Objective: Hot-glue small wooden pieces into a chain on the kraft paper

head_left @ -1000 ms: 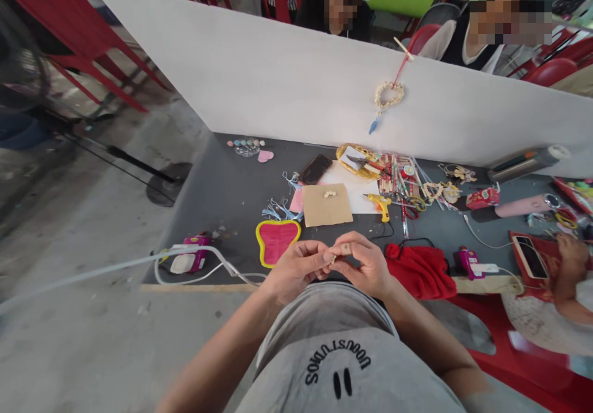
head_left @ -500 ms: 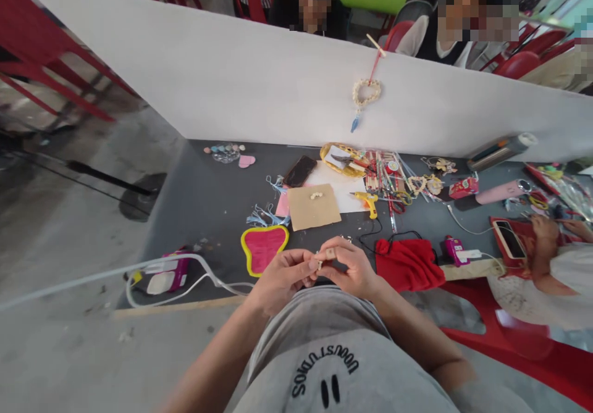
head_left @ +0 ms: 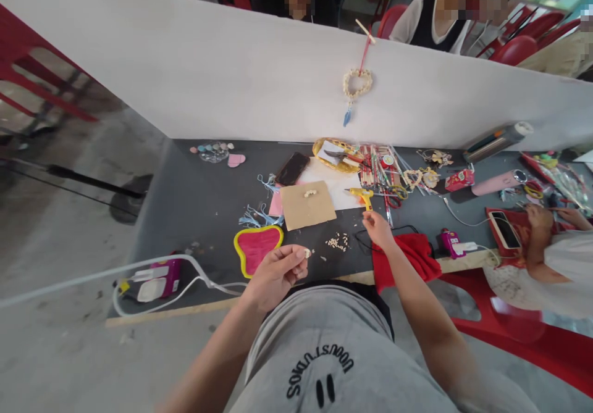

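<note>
My left hand (head_left: pixel 282 270) is closed in a pinch on a small cream-coloured piece (head_left: pixel 307 253), above the table's front edge. My right hand (head_left: pixel 377 228) reaches forward, its fingers closed at the lower end of the handle of a yellow glue gun (head_left: pixel 360 196). The glue gun lies with its nozzle towards the left. Between the hands, a scatter of small cream pieces (head_left: pixel 337 241) lies on the dark tabletop. Farther in, a short joined row of cream pieces (head_left: pixel 310 194) rests on a brown cardboard sheet (head_left: pixel 303 214).
A white partition (head_left: pixel 231 79) stands behind the table, with a cream heart ornament (head_left: pixel 357 84) hanging on it. A yellow-rimmed pink tray (head_left: pixel 257 249), blue tassels (head_left: pixel 259 215), a phone (head_left: pixel 293 169) and a red cloth bag (head_left: pixel 407 258) lie about. Another person's hand (head_left: pixel 540 216) works at right.
My right hand has left the left hand and moved forward and right to the glue gun. My left hand still pinches the small piece. The scattered pieces now show.
</note>
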Tool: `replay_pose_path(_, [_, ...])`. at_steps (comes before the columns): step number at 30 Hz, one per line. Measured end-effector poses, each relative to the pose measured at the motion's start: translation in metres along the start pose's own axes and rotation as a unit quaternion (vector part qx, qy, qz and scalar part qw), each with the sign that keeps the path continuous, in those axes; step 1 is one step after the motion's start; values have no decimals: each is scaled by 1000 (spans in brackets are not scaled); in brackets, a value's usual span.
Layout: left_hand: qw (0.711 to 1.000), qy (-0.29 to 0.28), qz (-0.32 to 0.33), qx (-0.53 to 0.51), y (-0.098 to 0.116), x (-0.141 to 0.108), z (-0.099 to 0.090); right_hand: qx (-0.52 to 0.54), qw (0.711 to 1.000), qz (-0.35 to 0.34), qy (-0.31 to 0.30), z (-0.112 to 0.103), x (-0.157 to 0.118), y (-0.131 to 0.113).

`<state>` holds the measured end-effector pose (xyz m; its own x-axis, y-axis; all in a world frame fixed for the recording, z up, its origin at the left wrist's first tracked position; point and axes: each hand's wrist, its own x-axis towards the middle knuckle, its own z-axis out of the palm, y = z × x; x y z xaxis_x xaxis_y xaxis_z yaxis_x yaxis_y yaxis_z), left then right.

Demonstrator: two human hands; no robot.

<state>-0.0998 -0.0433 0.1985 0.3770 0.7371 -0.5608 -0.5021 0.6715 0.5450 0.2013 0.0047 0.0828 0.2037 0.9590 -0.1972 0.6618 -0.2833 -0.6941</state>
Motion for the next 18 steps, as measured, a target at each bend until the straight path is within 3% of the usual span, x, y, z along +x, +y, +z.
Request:
replay_pose_path(4, [1000, 3, 2, -15, -1, -1, 2, -56, 993, 92, 55, -10, 36, 27])
replay_pose_path(8, [1000, -4, 6, -29, -2, -2, 2, -80, 986, 145, 32, -5, 63, 31])
replay_pose_path(13, [999, -2, 15, -42, 1, -4, 2, -81, 983, 168, -4, 6, 83, 25])
replay_pose_path(18, [998, 0, 24, -50, 4, -5, 0, -39, 988, 150, -7, 2, 81, 18])
